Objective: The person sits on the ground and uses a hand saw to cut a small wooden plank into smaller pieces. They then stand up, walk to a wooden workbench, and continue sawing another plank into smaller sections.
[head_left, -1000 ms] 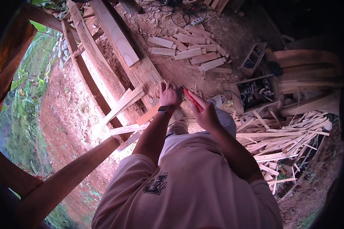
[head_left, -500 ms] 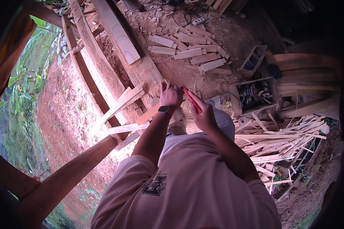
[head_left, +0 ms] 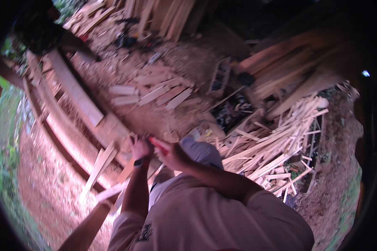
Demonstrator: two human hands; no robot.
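My right hand (head_left: 171, 156) is closed around a slim red tool (head_left: 158, 144); its exact kind is blurred. The tool's far end reaches close to my left hand (head_left: 141, 148), which wears a dark watch (head_left: 138, 162). The left fingers are curled, and whatever they hold, if anything, is hidden. Both hands are in front of my body, by the near end of a long wide plank (head_left: 113, 129). A thicker board (head_left: 77, 90) lies along that plank. Short wooden strips (head_left: 100, 165) lean across beside my left forearm.
Cut wooden blocks (head_left: 159, 93) lie scattered on the dirt ahead. A crate of tools (head_left: 234, 113) stands to the right, near a heap of thin offcuts (head_left: 276, 146). Stacked boards (head_left: 297, 71) lie farther back. Another person's leg (head_left: 77, 45) shows at the far left.
The view has swung right, so the scene and my hands sit lower and farther left. The other person shows more. My right hand still holds the red tool beside my left.
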